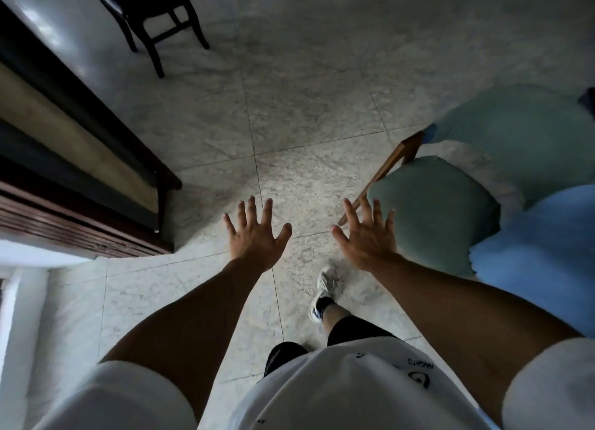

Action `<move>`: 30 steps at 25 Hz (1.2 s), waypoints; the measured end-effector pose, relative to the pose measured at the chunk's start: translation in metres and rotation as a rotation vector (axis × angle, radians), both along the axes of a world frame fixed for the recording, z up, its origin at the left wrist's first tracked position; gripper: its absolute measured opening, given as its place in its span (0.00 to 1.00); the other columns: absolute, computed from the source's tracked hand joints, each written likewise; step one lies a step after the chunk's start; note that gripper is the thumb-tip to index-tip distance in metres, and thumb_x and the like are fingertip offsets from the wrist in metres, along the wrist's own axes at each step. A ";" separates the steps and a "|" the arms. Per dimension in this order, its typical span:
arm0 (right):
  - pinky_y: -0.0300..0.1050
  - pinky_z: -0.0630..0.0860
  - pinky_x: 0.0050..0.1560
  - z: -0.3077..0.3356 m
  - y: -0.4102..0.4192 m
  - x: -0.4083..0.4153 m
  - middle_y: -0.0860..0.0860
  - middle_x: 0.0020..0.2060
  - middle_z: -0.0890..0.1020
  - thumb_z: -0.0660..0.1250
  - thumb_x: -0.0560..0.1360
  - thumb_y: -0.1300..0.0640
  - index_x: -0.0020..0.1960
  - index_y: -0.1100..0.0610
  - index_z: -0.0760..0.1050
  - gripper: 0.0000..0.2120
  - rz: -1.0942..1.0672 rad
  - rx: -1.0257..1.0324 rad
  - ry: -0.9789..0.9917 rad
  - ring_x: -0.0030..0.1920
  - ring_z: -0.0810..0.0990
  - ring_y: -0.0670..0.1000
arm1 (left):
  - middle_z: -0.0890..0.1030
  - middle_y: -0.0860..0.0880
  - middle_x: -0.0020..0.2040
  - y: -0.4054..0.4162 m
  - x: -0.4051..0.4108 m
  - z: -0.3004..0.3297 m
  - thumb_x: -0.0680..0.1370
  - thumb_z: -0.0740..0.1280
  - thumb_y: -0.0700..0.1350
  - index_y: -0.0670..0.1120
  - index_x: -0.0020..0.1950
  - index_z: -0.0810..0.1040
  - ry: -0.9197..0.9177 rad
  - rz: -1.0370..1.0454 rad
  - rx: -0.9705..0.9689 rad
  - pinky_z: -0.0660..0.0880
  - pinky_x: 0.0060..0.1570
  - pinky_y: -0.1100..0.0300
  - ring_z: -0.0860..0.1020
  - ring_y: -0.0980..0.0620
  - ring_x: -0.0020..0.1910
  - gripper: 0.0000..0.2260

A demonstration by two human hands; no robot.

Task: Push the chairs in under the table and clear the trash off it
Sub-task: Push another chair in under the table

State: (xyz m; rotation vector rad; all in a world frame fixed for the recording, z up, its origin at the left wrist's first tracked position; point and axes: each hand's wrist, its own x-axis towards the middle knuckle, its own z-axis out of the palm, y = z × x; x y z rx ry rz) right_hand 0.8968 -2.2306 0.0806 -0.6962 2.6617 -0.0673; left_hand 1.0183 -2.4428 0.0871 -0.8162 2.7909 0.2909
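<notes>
Marble floor tiles [306,114] lie beneath a left hand [256,236] and right hand [365,238] — each grip wide, fingers spread, holding nothing — a dark wooden chair [151,8] well beyond.

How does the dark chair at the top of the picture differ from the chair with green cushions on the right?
The dark chair has a near-black frame and a flat, dark, shiny seat; the green-cushioned chair has a lighter brown wooden frame and thick, soft teal cushions. The dark chair stands far from the person, beyond both hands; the green-cushioned chair stands close by, beside the right hand. Both stand on the pale tiled floor, and neither hand touches either one.
</notes>
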 end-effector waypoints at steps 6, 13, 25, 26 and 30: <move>0.68 0.38 0.77 -0.012 -0.067 -0.127 0.54 0.82 0.42 0.42 0.80 0.31 0.82 0.45 0.40 0.36 -0.023 -0.039 -0.036 0.81 0.39 0.61 | 0.45 0.43 0.84 -0.057 -0.118 -0.005 0.80 0.45 0.71 0.55 0.84 0.47 -0.030 -0.001 -0.045 0.38 0.76 0.33 0.42 0.41 0.83 0.36; 0.68 0.34 0.77 -0.009 -0.111 -0.260 0.54 0.82 0.41 0.39 0.79 0.30 0.82 0.45 0.39 0.37 -0.089 -0.029 -0.057 0.81 0.36 0.61 | 0.43 0.44 0.84 -0.105 -0.272 0.002 0.79 0.43 0.72 0.55 0.84 0.44 -0.066 -0.053 -0.033 0.36 0.76 0.34 0.40 0.42 0.82 0.37; 0.69 0.36 0.77 0.000 -0.179 -0.491 0.56 0.82 0.40 0.41 0.80 0.31 0.82 0.47 0.38 0.37 -0.417 0.066 -0.004 0.81 0.38 0.62 | 0.41 0.44 0.84 -0.209 -0.568 -0.004 0.79 0.43 0.71 0.55 0.83 0.42 -0.070 -0.368 0.025 0.36 0.77 0.34 0.39 0.42 0.82 0.37; 0.69 0.36 0.77 0.005 -0.185 -0.508 0.56 0.82 0.41 0.42 0.80 0.31 0.83 0.47 0.38 0.37 -0.453 0.063 0.007 0.81 0.38 0.62 | 0.40 0.44 0.84 -0.216 -0.592 0.000 0.79 0.43 0.71 0.56 0.83 0.41 -0.070 -0.396 0.034 0.35 0.77 0.35 0.38 0.42 0.82 0.37; 0.69 0.38 0.77 0.017 -0.202 -0.563 0.57 0.82 0.43 0.41 0.80 0.30 0.83 0.47 0.41 0.37 -0.574 0.040 0.043 0.81 0.40 0.63 | 0.40 0.44 0.84 -0.227 -0.674 0.011 0.79 0.44 0.71 0.56 0.83 0.42 -0.072 -0.513 0.045 0.35 0.77 0.35 0.38 0.43 0.82 0.36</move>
